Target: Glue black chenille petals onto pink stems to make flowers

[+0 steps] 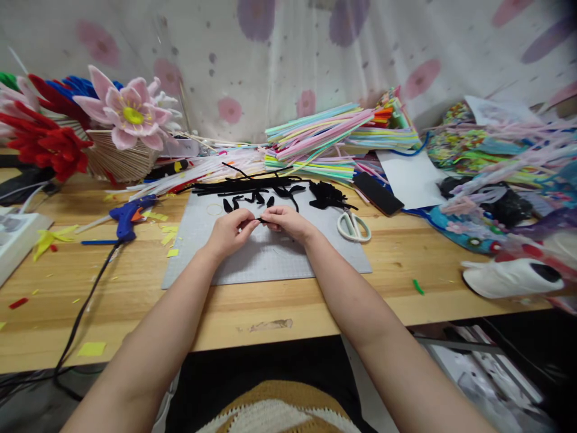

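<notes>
My left hand (pixel 233 232) and my right hand (pixel 285 221) meet over a grey cutting mat (pixel 252 269). Both pinch a short piece of black pipe cleaner (pixel 260 220) between thumbs and fingers; most of it is hidden by the fingertips. Just beyond them lie several small black bent and leaf-shaped pieces (pixel 228 205). Behind those is a row of straight black pipe cleaners (pixel 243 185). A fluffy black bundle (pixel 328 195) rests at the mat's back right, near the white-handled scissors (pixel 354 227).
A blue glue gun (pixel 126 219) with its cord is on the left, by yellow scraps. Pipe-cleaner flowers (pixel 130 114) stand at the back left. Pastel pipe cleaners (pixel 315 132) are piled behind the mat. A black phone (pixel 377 193) and a white object (pixel 509 278) lie to the right.
</notes>
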Demonstrator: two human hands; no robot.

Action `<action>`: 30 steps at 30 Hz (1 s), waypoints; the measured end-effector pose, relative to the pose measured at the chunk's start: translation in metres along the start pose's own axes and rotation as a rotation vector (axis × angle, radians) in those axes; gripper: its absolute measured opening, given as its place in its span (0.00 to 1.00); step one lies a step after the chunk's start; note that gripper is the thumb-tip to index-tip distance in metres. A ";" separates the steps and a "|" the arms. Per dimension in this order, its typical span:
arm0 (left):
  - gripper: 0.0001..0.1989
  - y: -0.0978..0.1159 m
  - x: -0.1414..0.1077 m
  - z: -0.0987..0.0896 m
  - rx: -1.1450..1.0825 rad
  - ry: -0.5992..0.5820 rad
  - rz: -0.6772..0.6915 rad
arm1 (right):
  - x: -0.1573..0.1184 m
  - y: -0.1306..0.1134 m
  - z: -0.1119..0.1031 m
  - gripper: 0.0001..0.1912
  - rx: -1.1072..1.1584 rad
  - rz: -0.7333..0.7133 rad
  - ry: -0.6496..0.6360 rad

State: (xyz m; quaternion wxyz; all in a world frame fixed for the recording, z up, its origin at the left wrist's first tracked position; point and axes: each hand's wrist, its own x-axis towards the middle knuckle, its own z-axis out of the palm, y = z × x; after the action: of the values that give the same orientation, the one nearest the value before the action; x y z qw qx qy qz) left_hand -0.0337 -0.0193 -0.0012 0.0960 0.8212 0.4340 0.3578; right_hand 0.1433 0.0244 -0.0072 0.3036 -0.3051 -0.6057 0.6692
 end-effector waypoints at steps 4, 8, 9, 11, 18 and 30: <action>0.12 0.006 0.000 0.003 -0.058 0.052 -0.015 | -0.002 -0.005 0.001 0.15 0.105 -0.026 0.004; 0.11 0.010 0.001 0.002 -0.074 0.044 -0.001 | -0.004 -0.007 0.001 0.14 0.094 0.007 -0.032; 0.12 0.010 0.001 0.002 -0.072 0.033 0.018 | -0.004 -0.007 0.001 0.14 0.099 0.014 -0.038; 0.13 0.012 0.001 0.001 -0.073 0.011 0.056 | -0.004 -0.005 0.000 0.13 0.119 0.031 -0.050; 0.14 0.025 0.002 0.005 -0.154 -0.026 0.095 | -0.003 0.004 -0.010 0.13 0.186 0.121 -0.189; 0.14 0.018 0.002 0.003 -0.322 0.035 -0.100 | -0.005 -0.004 -0.003 0.14 0.111 0.051 -0.129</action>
State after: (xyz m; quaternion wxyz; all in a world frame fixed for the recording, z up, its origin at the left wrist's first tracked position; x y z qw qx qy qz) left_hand -0.0191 -0.0278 0.0057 0.2362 0.7662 0.4131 0.4319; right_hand 0.1486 0.0226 -0.0037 0.2632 -0.2592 -0.5782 0.7275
